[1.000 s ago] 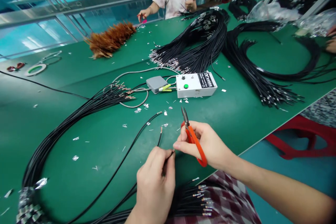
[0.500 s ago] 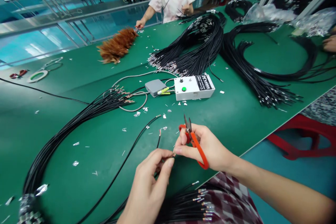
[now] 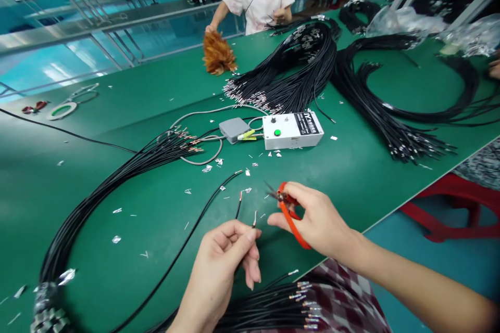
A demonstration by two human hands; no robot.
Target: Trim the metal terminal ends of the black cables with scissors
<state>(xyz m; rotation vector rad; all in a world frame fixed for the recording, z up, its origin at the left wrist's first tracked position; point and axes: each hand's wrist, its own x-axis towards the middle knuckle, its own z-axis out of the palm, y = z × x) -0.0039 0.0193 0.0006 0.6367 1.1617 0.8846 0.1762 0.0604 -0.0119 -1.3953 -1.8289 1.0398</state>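
Observation:
Between thumb and fingers, my left hand [image 3: 226,257] pinches a black cable [image 3: 254,220] whose thin, pale stripped end points upward. To its right, my right hand [image 3: 318,216] grips orange-handled scissors [image 3: 287,205], blades spread and pointing left, apart from the cable. A second cable end [image 3: 239,199] with a reddish tip stands just behind my left hand. Left of it a single black cable [image 3: 195,226] curves over the table. Below my hands, a bundle of black cables [image 3: 269,309] with stripped ends lies at the table edge over a checked cloth.
A white box [image 3: 292,132] with a green button and a grey pedal-like piece [image 3: 233,129] sit ahead. Large black cable bundles [image 3: 289,73] lie beyond and to the right. Foil scraps dot the green table [image 3: 156,208]. Across it, a person holds a brown feather duster [image 3: 219,54].
My right hand and the scissors have drawn away from the cable, blades swinging left. The stripped end now shows above my left fingers. The person's duster has moved right.

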